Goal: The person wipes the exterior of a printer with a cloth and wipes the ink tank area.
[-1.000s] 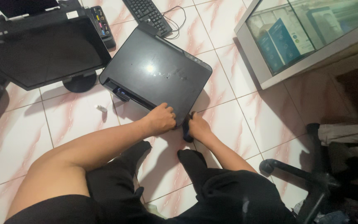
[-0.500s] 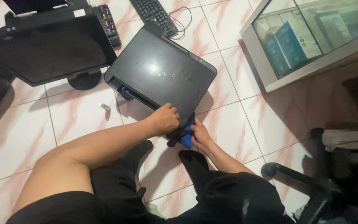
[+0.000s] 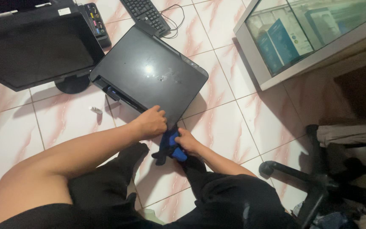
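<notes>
Black plastic everywhere in this shot: a flat black printer sits on the pink-veined floor tiles, turned at an angle, with its front slot facing the person's left side. The left hand is curled over the printer's near edge, fingers pressed together and gripping the lip, so it looks like it's bracing the machine. The right hand sits just below the near corner, closed around a bunched blue cloth that hangs down between the hand and the person's dark trousers. The cloth is touching or almost touching the corner, can't quite tell which.

Around it: a black monitor lying face up to the upper left, a keyboard with its cable above the printer, a small white thing on the tiles near the slot, a glass-fronted cabinet with blue boxes inside on the upper right, and an office chair base at lower right.

My take on doing this bit well: keep that left hand firm so the printer doesn't skate on the smooth tile, fold the cloth to a flat pad instead of a wad so it gets full contact, and work along the edge in 1 direction. The top has visible smudges near the middle, so I'd say those want a pass too. Stay clear of the open slot so no lint gets in.
</notes>
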